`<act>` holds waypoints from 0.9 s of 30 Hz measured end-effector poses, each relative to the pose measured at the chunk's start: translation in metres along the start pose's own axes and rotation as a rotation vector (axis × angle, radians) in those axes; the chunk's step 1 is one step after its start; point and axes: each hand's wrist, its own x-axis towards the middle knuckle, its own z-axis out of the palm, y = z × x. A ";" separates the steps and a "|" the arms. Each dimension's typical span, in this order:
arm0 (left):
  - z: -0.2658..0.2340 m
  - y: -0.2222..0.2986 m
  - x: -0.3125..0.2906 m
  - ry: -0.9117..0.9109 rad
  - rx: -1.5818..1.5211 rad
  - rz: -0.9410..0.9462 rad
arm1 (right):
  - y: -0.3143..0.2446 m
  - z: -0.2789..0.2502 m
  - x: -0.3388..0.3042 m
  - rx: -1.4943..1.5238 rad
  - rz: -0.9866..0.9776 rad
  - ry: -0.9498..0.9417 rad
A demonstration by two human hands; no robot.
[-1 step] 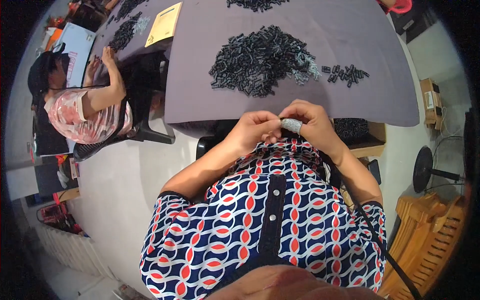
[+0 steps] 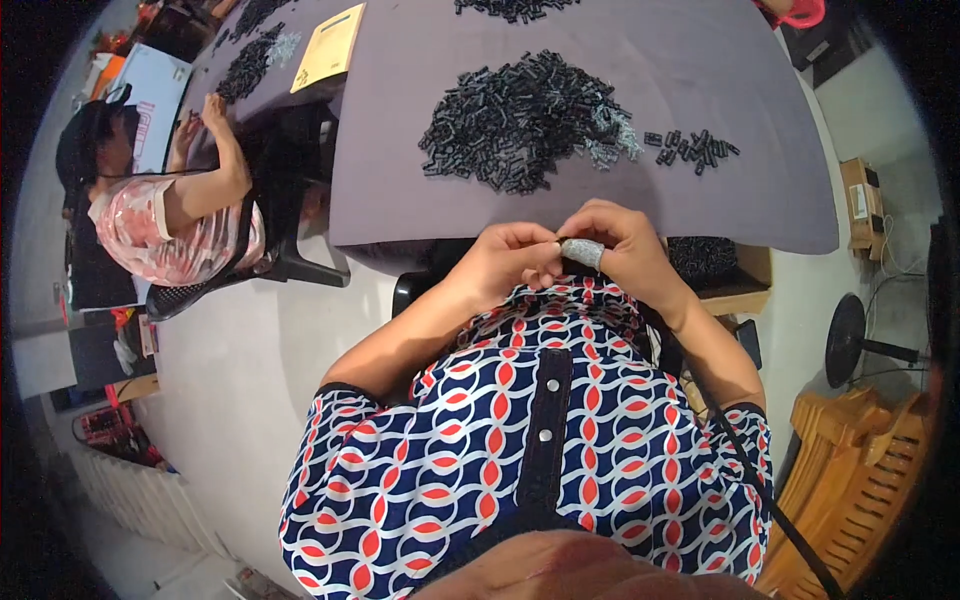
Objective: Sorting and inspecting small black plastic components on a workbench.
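In front of my body, just off the table's near edge, my left hand (image 2: pixel 512 262) and my right hand (image 2: pixel 627 250) meet at the fingertips. Both are closed in a pinch. A small dark piece (image 2: pixel 562 241) shows between them; it is mostly covered by fingers, and its kind cannot be made out. Silvery-grey wrapping (image 2: pixel 583 253) covers my right thumb. Beyond my hands lies a big heap of short black plastic pieces (image 2: pixel 510 120), with small clear pieces (image 2: pixel 612 138) along its right side. Farther right is a small group of black pieces (image 2: pixel 697 150).
A grey cloth covers the table (image 2: pixel 400 210). Under its right edge stands an open box of black pieces (image 2: pixel 735 295). At left a co-worker (image 2: pixel 180 220) sits handling pieces near a yellow envelope (image 2: pixel 330 48). A black fan (image 2: pixel 847 340) and wooden bench (image 2: pixel 850 460) stand right.
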 end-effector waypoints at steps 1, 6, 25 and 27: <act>-0.003 0.003 -0.002 -0.016 -0.030 -0.066 | -0.004 0.000 0.001 -0.002 -0.001 -0.006; -0.023 -0.001 -0.010 -0.184 -0.072 -0.046 | -0.014 0.005 0.008 -0.278 -0.204 -0.161; -0.054 0.001 -0.012 0.021 -0.197 0.276 | 0.029 0.020 0.091 -1.050 -0.531 0.022; -0.057 0.001 -0.011 0.038 -0.185 0.286 | 0.032 0.020 0.094 -1.063 -0.540 0.044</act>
